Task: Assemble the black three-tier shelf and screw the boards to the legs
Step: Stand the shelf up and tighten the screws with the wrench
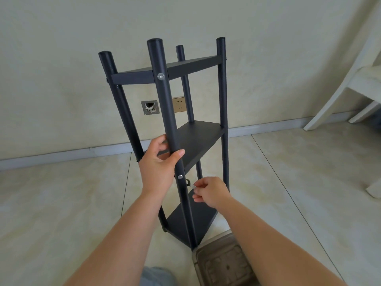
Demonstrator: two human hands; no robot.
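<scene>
Tiled floor (61,203) by a wall: shelf (201,139) upright, three boards on. Left grip (159,162) wraps the near leg (165,100); right grip (210,191) pinches a small pale piece, unclear, just right of the screw (180,176). Likely step: fastening; next needs alignment

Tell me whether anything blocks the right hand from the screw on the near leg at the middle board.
Nothing visible does. The right hand, pinching a small pale item, sits just right of the near leg; the screw is exposed, below the left hand gripping that leg.
</scene>
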